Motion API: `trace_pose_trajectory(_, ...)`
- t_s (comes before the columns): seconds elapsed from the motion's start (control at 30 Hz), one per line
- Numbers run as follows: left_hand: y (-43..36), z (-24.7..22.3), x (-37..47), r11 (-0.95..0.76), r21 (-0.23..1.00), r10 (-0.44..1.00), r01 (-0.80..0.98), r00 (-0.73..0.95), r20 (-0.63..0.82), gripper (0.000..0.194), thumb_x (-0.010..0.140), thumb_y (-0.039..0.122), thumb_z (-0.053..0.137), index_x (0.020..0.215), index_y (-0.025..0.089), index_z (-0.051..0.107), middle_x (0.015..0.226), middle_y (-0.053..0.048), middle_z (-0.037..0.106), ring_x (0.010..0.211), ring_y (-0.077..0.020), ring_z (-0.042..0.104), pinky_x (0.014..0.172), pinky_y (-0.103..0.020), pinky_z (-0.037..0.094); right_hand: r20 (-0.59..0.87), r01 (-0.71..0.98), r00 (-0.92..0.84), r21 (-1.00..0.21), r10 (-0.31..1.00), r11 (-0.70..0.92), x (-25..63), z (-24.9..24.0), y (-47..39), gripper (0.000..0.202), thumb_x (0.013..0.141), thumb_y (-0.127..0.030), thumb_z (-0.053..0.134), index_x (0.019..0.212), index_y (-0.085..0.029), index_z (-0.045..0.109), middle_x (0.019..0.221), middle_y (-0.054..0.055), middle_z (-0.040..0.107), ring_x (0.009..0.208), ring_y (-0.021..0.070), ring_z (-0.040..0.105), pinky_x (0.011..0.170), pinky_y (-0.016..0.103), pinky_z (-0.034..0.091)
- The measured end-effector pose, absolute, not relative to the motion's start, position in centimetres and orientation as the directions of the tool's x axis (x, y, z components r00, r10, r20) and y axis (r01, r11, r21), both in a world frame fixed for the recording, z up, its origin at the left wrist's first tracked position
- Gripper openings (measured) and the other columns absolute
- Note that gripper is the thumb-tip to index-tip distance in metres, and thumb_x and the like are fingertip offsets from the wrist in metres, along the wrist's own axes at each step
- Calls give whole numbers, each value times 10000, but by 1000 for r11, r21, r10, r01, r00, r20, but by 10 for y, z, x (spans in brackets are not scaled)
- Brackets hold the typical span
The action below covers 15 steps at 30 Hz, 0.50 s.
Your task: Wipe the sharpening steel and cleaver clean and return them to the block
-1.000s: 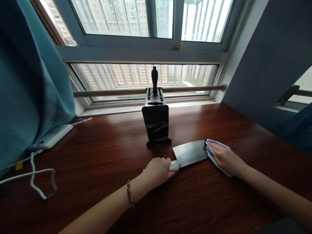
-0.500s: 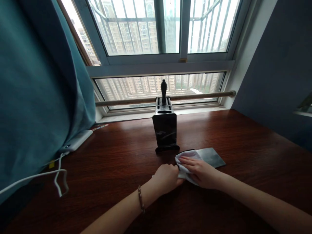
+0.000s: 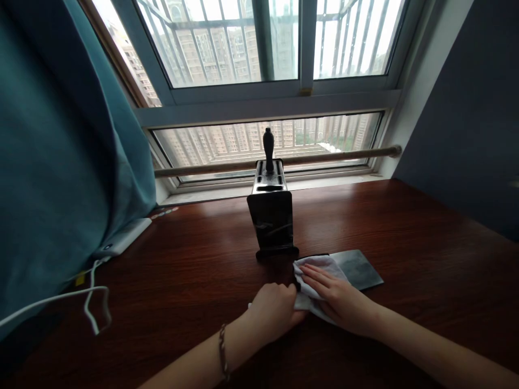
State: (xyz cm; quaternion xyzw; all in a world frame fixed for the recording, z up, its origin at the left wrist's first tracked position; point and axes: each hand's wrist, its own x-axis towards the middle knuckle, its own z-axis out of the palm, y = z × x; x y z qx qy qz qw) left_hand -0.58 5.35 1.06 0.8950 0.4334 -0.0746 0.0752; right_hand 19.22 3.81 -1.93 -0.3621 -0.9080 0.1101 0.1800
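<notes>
Knife (image 3: 360, 270) lies in front of the block (image 3: 271, 221), its blade (image 3: 367, 274) pointing right; whether it rests on the surface (image 3: 203, 243) or just above, I cannot tell. The left hand (image 3: 273, 309) has its grip closed round the handle (image 3: 250, 306), only a pale end showing. The right hand (image 3: 338, 296) holds the cloth (image 3: 320, 262) under nearly straight fingers, across the part of the blade nearest the handle; its thumb is hidden, so how firm this grip is cannot be told. To wipe well, I judge, the left grip should be steady while the cloth travels flat from handle to free end. Which long edge is sharp I cannot make out, so fingertips are best kept off both, with cloth between skin and steel. Strokes should clear the block, upright nearby with another handle (image 3: 268, 148) rising from it. Beyond run the pipe (image 3: 324, 158) and window (image 3: 231, 135); a white box (image 3: 125, 237) lies left, beside the curtain (image 3: 52, 162).
</notes>
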Motion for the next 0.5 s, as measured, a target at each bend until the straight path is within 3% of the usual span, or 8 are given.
trace_pose_trajectory(0.33, 54, 12, -6, -618, 55, 755, 784, 611, -239, 363, 836, 471, 468, 902, 136, 590, 831, -122, 675, 762, -284, 657, 690, -389, 514, 339, 734, -521, -290, 783, 614, 192, -33, 38, 545, 789, -73, 383, 1332, -28, 411, 1402, 179, 376, 1323, 249, 313, 1060, 401, 356)
trace_pose_trajectory(0.43, 55, 11, -6, -620, 51, 751, 783, 610, -251, 352, 834, 467, 468, 905, 142, 585, 832, -118, 672, 762, -285, 655, 681, -384, 510, 341, 794, -488, -209, 803, 571, 194, -32, 39, 544, 764, -66, 397, 1303, -6, 444, 1376, 196, 406, 1297, 263, 357, 1046, 396, 374)
trace_pose_trajectory(0.5, 55, 10, -6, -618, 45, 755, 785, 608, -246, 353, 838, 466, 458, 897, 141, 581, 809, -119, 665, 756, -282, 654, 677, -374, 505, 342, 846, -472, -82, 812, 526, 197, -33, 39, 511, 750, -75, 412, 1241, 36, 499, 1314, 232, 463, 1247, 298, 421, 1016, 403, 407)
